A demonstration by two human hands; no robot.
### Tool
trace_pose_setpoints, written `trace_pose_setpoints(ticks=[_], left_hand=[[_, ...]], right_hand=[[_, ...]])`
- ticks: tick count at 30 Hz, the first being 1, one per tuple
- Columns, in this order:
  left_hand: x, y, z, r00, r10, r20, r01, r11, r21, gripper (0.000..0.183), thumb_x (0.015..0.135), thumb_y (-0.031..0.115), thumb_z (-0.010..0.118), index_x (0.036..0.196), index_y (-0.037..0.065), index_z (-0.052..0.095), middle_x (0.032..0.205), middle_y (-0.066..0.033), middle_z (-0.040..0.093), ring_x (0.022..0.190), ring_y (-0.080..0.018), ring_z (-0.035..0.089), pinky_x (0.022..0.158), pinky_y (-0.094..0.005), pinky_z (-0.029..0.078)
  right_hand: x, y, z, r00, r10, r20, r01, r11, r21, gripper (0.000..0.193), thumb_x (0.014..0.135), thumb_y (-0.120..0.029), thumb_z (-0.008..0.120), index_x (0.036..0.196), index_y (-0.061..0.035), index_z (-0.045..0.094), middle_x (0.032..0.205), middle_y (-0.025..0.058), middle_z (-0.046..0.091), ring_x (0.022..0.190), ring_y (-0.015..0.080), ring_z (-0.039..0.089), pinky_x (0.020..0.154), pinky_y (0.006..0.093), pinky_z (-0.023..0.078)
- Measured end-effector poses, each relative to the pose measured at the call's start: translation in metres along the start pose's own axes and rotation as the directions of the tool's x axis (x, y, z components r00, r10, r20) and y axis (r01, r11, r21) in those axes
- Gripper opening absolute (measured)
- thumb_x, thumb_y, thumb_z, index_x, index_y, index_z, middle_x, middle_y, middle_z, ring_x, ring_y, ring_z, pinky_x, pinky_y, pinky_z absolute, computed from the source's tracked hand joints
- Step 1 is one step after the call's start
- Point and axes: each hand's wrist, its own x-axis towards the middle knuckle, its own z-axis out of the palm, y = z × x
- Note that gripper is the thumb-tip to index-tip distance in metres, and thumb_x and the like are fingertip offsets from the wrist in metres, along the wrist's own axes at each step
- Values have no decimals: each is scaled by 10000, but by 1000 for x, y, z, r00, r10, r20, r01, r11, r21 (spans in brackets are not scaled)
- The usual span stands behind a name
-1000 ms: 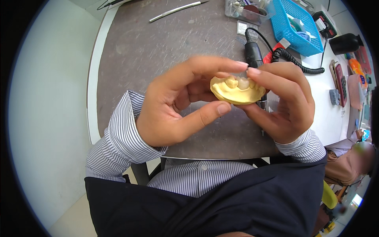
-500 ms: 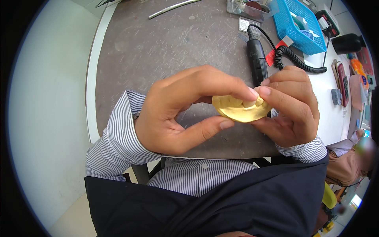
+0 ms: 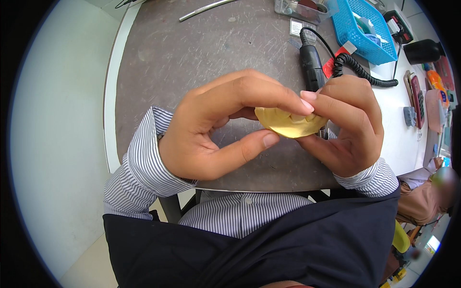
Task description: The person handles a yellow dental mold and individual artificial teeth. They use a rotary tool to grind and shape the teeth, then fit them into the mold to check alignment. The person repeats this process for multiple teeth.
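Both hands hold a yellow dental cast (image 3: pixel 290 127) with tooth shapes along its upper side, raised above the brown worktop. My left hand (image 3: pixel 211 125) grips its left end, thumb below and index finger reaching over the teeth. On the other end, my right hand (image 3: pixel 353 122) closes with the thumb underneath and a fingertip on top, touching my left index fingertip. The fingers cover part of the teeth. Just beyond the right hand lies a black rotary handpiece (image 3: pixel 311 65), its lower end partly hidden by that hand.
A coiled black cord (image 3: pixel 365 77) runs from the handpiece. At the back right stand a blue basket (image 3: pixel 343 31) and a clear plastic box (image 3: pixel 307 14) of small parts. A silver rod (image 3: pixel 206 9) lies far back. A person (image 3: pixel 420 201) sits at the right.
Both hands have moved slightly up and left with the dental cast. It has tilted a little, so less of its teeth shows.
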Motion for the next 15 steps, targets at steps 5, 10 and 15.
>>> trace_pose_setpoints(ticks=[5, 10, 15], left_hand=[[-2, 4, 9, 987, -97, -126, 82, 989, -122, 450, 779, -3, 553, 1189, -20, 368, 1093, -177, 507, 1048, -196, 515, 876, -284, 418], [-1, 5, 6, 992, -92, -87, 86, 994, -71, 479, 778, 20, 582, 1195, -37, 352, 1111, -165, 507, 1072, -198, 504, 910, -299, 402], [-2, 5, 6, 990, -117, -80, 109, 989, -101, 458, 783, 42, 594, 1182, -52, 388, 1131, -170, 507, 1066, -204, 507, 913, -307, 399]], right_hand=[[1, 3, 1, 1000, -16, -9, 16, 999, 40, 512, 542, -19, 728, 1021, -4, 549, 870, 101, 520, 743, 198, 516, 632, 299, 416], [-1, 3, 5, 998, -28, -58, 29, 1000, 8, 523, 531, -23, 738, 1024, -30, 565, 898, 110, 507, 724, 186, 514, 608, 282, 414], [-1, 5, 7, 995, -87, -48, 85, 995, -57, 503, 540, -23, 742, 1010, -34, 564, 921, 121, 495, 717, 189, 516, 593, 279, 417]])
